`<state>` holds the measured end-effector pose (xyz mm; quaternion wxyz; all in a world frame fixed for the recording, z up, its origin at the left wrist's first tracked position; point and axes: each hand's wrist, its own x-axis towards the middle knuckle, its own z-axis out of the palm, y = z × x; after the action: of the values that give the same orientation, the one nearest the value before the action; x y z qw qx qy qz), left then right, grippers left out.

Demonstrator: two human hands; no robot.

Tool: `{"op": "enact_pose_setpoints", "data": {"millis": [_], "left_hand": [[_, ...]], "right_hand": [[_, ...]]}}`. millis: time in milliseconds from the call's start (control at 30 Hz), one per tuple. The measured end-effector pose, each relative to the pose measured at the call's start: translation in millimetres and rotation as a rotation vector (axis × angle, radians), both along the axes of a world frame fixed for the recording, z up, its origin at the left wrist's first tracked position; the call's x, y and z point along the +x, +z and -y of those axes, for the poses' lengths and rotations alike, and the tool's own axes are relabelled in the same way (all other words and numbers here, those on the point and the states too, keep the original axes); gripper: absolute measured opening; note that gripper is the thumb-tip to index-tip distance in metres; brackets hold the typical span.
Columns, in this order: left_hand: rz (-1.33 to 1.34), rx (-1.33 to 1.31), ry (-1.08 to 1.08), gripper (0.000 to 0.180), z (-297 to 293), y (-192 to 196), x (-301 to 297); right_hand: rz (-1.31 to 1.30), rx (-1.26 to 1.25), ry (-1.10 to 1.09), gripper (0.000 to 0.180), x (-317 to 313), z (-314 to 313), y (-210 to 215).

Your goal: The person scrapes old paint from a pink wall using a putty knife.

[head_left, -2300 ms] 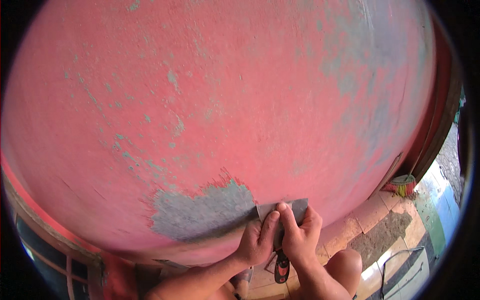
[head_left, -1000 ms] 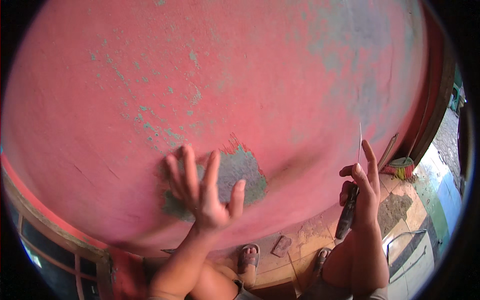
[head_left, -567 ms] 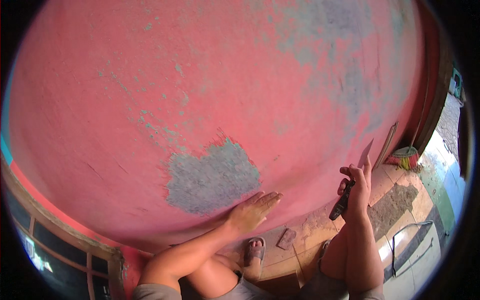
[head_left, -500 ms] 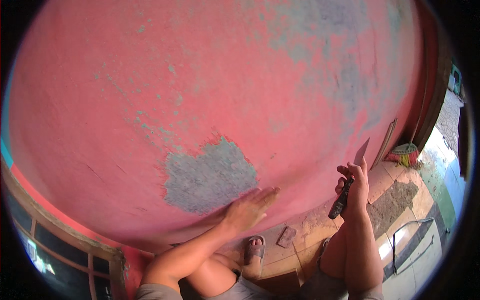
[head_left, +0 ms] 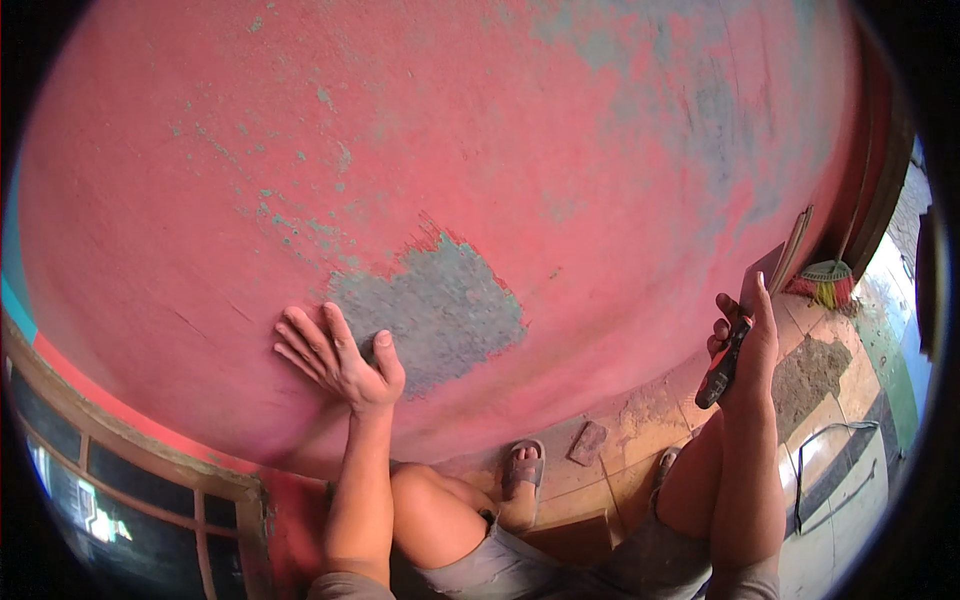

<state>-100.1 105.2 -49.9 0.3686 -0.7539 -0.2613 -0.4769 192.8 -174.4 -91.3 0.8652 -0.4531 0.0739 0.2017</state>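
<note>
right hand [head_left: 745, 335] clenching a stiff, light scraper [head_left: 735, 335] by its dark handle, blade up, left hand [head_left: 340, 358] pressing flat, fingers released, on the flaking red wall [head_left: 500, 130].

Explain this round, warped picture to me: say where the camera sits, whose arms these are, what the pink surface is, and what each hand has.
The camera is worn on a person's head and looks down through a fisheye lens, so straight lines bulge and the corners go black. The two bare arms rising from the lower edge are the wearer's own. The big pink surface is a painted wall; paint has come off in one spot, leaving a grey bare patch. The left hand lies flat on the wall beside that patch, fingers spread. The right hand is off the wall and grips a scraper with a dark handle and a flat blade. Below are the person's knees, sandalled feet and a tiled floor, with a small broom at the right.
</note>
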Motion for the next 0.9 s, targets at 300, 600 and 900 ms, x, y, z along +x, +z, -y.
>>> {"op": "enact_pose_setpoints", "data": {"millis": [300,600,900], "left_hand": [[-0.388,-0.123,-0.098,0.069,14.1,-56.4,-1.8],[-0.912,-0.375,-0.168,0.061,34.3,-54.3,-3.0],[-0.206,-0.194,-0.080,0.066,2.2,-9.6,-41.0]], "right_hand": [[0.066,0.049,0.032,0.066,-9.5,-7.3,1.3],[0.166,0.088,0.071,0.050,-34.9,-32.0,-5.6],[0.129,-0.025,0.123,0.044,-38.0,-46.4,-12.1]]}}
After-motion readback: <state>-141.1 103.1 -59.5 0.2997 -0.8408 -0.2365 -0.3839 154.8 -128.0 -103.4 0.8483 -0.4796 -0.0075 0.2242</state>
